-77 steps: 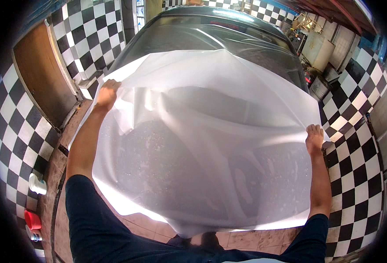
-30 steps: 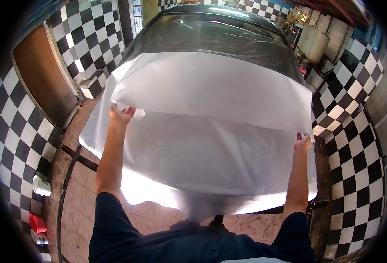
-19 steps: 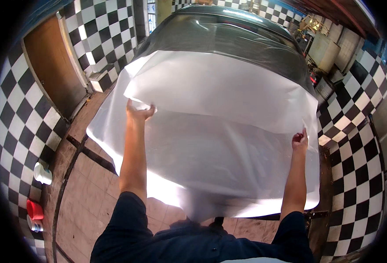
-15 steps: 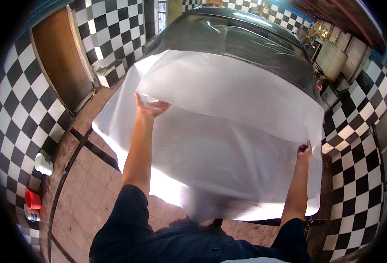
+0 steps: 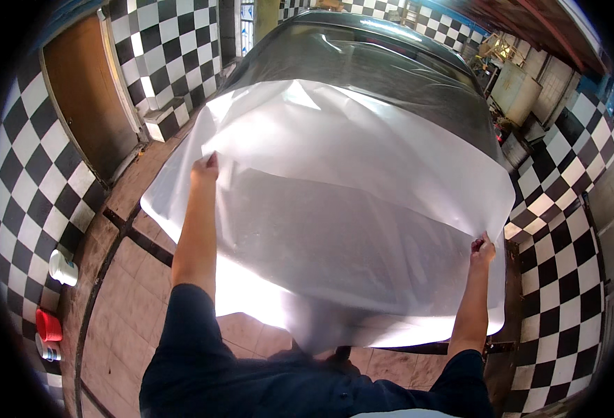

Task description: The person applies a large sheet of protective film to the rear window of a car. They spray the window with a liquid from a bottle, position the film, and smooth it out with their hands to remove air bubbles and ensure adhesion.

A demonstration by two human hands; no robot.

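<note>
A large, shiny, whitish sheet of film [image 5: 286, 237] is spread over the near end of a dark car [image 5: 404, 83]. Its upper part looks like a brighter layer [image 5: 363, 153] whose edge sags between my hands. On the left, my left hand [image 5: 207, 167] is closed on this edge, the fingertips partly turned from view. At the right side my right hand [image 5: 483, 249] pinches the same layer, lower and nearer to me. Creases fan out from the left grip toward the far edge. The sheet's lower border hangs down in front of my body.
A brown door [image 5: 91, 97] stands at the left in a black-and-white checkered wall [image 5: 35, 167]. A white bucket [image 5: 63, 267] and a red bucket [image 5: 49, 324] sit by that wall on the tiled floor [image 5: 126, 313]. Clutter with a drum-like metal container [image 5: 519, 90] lies at the far right.
My left hand has gone from spread fingers under the edge to closed on it, and has moved left. The layer's far part is more creased. My right hand stays about where it was.
</note>
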